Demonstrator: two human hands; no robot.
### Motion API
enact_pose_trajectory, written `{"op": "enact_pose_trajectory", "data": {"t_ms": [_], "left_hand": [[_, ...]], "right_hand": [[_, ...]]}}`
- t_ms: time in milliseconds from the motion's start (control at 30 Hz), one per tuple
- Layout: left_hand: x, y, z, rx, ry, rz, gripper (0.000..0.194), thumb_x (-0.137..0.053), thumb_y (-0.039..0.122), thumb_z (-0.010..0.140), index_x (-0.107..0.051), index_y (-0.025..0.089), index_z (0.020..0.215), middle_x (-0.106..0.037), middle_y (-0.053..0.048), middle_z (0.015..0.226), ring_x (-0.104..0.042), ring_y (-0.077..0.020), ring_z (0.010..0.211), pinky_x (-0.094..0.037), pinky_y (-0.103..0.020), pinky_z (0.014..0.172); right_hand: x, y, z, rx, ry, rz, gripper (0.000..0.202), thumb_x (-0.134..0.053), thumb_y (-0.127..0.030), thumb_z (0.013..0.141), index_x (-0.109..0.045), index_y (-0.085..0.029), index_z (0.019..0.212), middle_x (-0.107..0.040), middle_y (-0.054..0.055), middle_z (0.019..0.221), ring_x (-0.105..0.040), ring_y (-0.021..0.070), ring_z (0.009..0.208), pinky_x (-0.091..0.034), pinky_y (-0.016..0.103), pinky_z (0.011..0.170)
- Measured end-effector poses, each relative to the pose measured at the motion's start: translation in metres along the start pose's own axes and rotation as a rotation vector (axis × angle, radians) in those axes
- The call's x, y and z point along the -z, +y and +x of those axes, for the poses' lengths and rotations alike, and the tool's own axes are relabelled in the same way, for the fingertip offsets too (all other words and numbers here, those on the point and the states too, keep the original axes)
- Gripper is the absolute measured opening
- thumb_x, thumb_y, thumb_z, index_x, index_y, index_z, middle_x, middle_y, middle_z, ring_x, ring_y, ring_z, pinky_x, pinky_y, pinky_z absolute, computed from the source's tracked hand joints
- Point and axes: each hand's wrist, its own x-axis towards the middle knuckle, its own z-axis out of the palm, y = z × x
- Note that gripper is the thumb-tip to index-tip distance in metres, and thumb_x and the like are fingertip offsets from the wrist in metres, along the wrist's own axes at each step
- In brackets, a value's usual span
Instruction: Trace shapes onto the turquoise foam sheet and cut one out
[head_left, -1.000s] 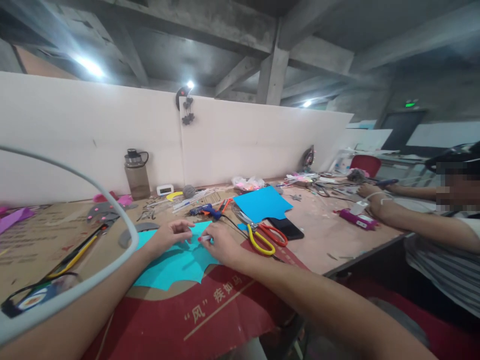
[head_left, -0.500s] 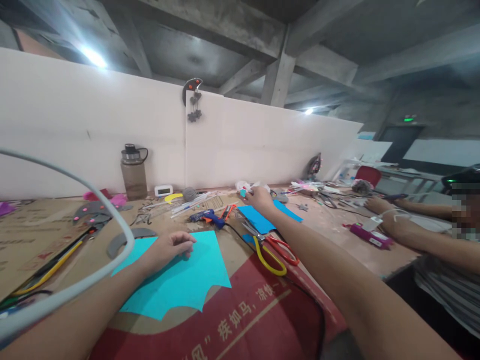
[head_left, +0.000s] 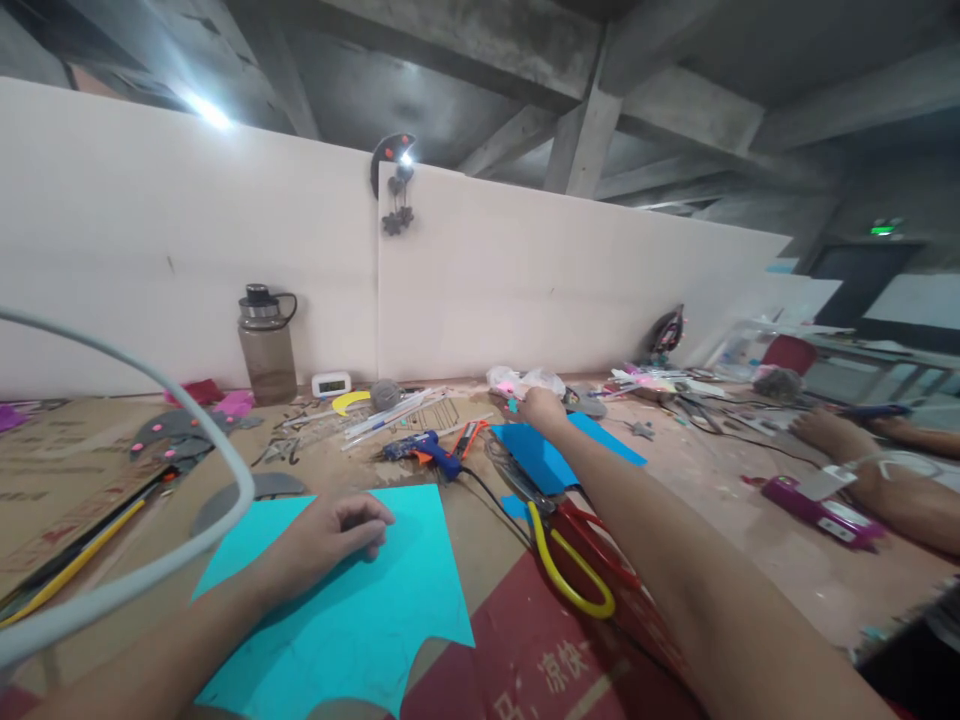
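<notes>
My left hand [head_left: 337,540] rests with curled fingers on a turquoise sheet [head_left: 420,560] with a scalloped lower edge; whether anything is between the fingers is hidden. My right hand [head_left: 541,408] reaches to the back of the table, beside a crumpled clear plastic bag [head_left: 551,380]. Its fingertips are hard to see. A small turquoise piece [head_left: 513,405] lies by them. Under my right forearm are a blue sheet [head_left: 529,455] and scissors [head_left: 570,575] with one yellow and one red handle. A blue glue gun [head_left: 439,452] lies between my hands.
A bottle [head_left: 268,350] and a small white clock [head_left: 331,384] stand by the white partition [head_left: 480,280]. A white tube [head_left: 238,470] arches at the left. A purple glue gun [head_left: 823,512] and another person's hands [head_left: 832,435] are at the right. Grey felt pieces lie at the left.
The view has shifted closer and the things at the right have moved further right in it. My left hand stays on the turquoise sheet; my right hand is still by the plastic bag.
</notes>
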Motion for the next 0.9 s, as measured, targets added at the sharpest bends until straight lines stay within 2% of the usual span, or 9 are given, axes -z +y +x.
{"op": "enact_pose_trajectory", "data": {"t_ms": [100,200,400,567,633,700,767,900], "left_hand": [[0.0,0.003,-0.001,0.008,0.0,0.01,0.024,-0.053,0.041,0.083,-0.064,0.02,0.087,-0.064,0.001,0.07,-0.057,-0.016,0.068,-0.039,-0.024,0.064],[0.0,0.004,-0.001,0.014,0.002,0.024,0.025,-0.053,0.042,0.083,-0.064,0.02,0.088,-0.063,0.001,0.069,-0.056,-0.0159,0.068,-0.039,-0.024,0.064],[0.002,0.002,0.001,-0.014,-0.002,0.07,0.031,-0.051,0.047,0.082,-0.064,0.02,0.09,-0.063,0.0,0.07,-0.057,-0.0176,0.07,-0.041,-0.026,0.065],[0.001,0.005,0.001,-0.046,0.01,0.073,0.03,-0.053,0.046,0.081,-0.065,0.019,0.09,-0.065,0.0,0.07,-0.059,-0.0176,0.07,-0.043,-0.027,0.068],[0.0,0.008,0.0,-0.077,0.025,0.007,0.03,-0.056,0.045,0.079,-0.065,0.018,0.089,-0.066,-0.002,0.07,-0.059,-0.0174,0.069,-0.045,-0.028,0.069],[0.0,0.01,0.0,-0.123,0.065,-0.037,0.032,-0.058,0.045,0.078,-0.066,0.016,0.088,-0.067,-0.004,0.07,-0.06,-0.0177,0.067,-0.046,-0.029,0.066],[0.003,0.012,0.0,-0.134,0.125,-0.016,0.033,-0.057,0.046,0.078,-0.066,0.016,0.089,-0.068,-0.005,0.074,-0.06,-0.0179,0.069,-0.047,-0.029,0.065],[0.02,0.017,0.001,-0.164,0.25,0.1,0.032,-0.055,0.045,0.08,-0.067,0.017,0.09,-0.068,-0.005,0.08,-0.06,-0.0194,0.076,-0.046,-0.03,0.07]], "right_hand": [[-0.005,0.004,0.0,-0.023,-0.047,0.006,0.034,-0.056,-0.032,0.09,-0.054,-0.013,0.118,-0.057,0.01,0.117,-0.059,0.0208,0.099,-0.051,0.04,0.083],[-0.002,0.007,-0.003,-0.027,-0.04,0.015,0.033,-0.055,-0.032,0.09,-0.054,-0.014,0.118,-0.057,0.01,0.118,-0.059,0.0206,0.099,-0.051,0.041,0.083],[0.023,0.018,-0.016,0.022,0.053,0.05,0.033,-0.055,-0.032,0.09,-0.054,-0.014,0.118,-0.057,0.01,0.118,-0.059,0.0206,0.1,-0.051,0.04,0.083],[0.042,0.02,-0.048,0.088,0.13,0.12,0.033,-0.055,-0.032,0.09,-0.054,-0.015,0.119,-0.057,0.009,0.118,-0.059,0.0203,0.099,-0.051,0.041,0.083],[0.047,0.014,-0.068,0.144,0.165,0.172,0.029,-0.053,-0.032,0.091,-0.056,-0.015,0.114,-0.059,0.009,0.114,-0.06,0.0192,0.096,-0.051,0.039,0.082],[0.051,0.003,-0.089,0.216,0.207,0.239,0.026,-0.046,-0.029,0.093,-0.063,-0.009,0.094,-0.064,0.011,0.093,-0.059,0.0198,0.087,-0.046,0.032,0.077],[0.055,-0.014,-0.112,0.292,0.241,0.313,0.027,-0.044,-0.029,0.092,-0.062,-0.011,0.084,-0.064,0.01,0.084,-0.057,0.019,0.08,-0.042,0.029,0.071],[0.055,-0.055,-0.159,0.462,0.27,0.451,0.022,-0.045,-0.027,0.09,-0.06,-0.015,0.081,-0.063,0.006,0.081,-0.055,0.0166,0.076,-0.037,0.025,0.066]]}}
